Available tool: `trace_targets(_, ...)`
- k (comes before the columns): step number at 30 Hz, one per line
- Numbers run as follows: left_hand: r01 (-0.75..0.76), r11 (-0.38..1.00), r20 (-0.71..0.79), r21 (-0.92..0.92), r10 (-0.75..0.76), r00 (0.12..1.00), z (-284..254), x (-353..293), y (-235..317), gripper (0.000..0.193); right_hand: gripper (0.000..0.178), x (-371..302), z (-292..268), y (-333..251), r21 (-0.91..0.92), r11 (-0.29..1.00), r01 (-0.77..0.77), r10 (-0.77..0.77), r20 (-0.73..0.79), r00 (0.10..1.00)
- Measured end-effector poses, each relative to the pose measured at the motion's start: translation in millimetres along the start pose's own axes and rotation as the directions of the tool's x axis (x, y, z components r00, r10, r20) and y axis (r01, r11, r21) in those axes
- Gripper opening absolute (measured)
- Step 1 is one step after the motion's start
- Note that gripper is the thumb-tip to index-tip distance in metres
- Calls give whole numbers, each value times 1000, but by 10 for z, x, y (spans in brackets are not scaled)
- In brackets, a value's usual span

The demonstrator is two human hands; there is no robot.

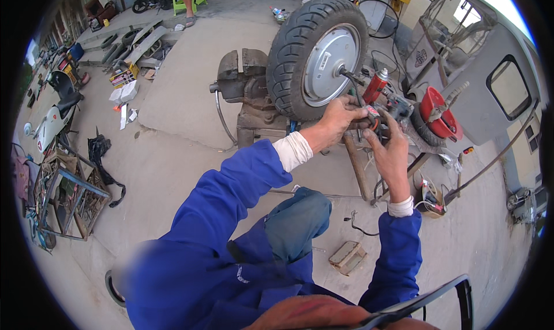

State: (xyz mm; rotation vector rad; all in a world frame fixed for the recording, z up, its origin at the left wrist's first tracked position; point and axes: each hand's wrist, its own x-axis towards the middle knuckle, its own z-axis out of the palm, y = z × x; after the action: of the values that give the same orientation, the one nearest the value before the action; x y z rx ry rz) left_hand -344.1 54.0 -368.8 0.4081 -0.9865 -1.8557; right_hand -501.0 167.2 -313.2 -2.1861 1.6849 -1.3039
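At wheel axle | both hands clamped on connector | axis unclear

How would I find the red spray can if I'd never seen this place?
Start at the big black tyre with the silver hub, clamped upright on the bench. Just right of its axle, above the person's two hands, stands the red spray can. It is slim, with a pale cap, unlike the wide red dish-shaped part further right.
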Motion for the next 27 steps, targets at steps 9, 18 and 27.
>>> trace_targets(9, -299, 179, 231, 937, 324, 918, -70, 15, 354, 58, 42, 195, -50, 265, 290, 923, -253, 220, 141, 965)
trace_targets(18, -570, -290, 638, 769, 280, 717, -33, 124, 736, 79, 52, 208, -92, 236, 518, 788, -333, 240, 238, 941)
trace_targets(27, -488, -412, 623, 769, 313, 717, -42, 196, 674, 65, 63, 368, -87, 325, 419, 857, -300, 213, 242, 947)
